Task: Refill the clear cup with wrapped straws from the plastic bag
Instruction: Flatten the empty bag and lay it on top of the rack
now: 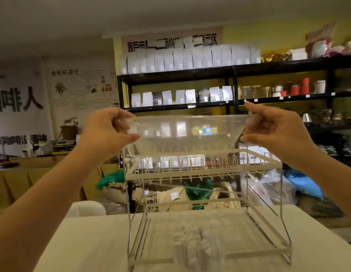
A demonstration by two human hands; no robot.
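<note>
I hold a clear plastic bag [186, 132] up at chest height and stretch its top edge flat between my hands. My left hand [109, 130] pinches the left corner and my right hand [275, 128] pinches the right corner. The film narrows below my hands, and how far down it hangs is unclear. Lower down, on the white table [88, 242], stands a blurred clear cup [202, 250] with white wrapped straws [204, 242] in or around it. I cannot tell whether those straws lie in the cup or in the bag.
A cream wire rack [200, 171] with two tiers stands on the table right behind the bag. A white rounded chair back [86, 209] shows past the table's far left edge. Black shelves [229, 69] with white pouches and jars line the back wall, with sacks on the floor below.
</note>
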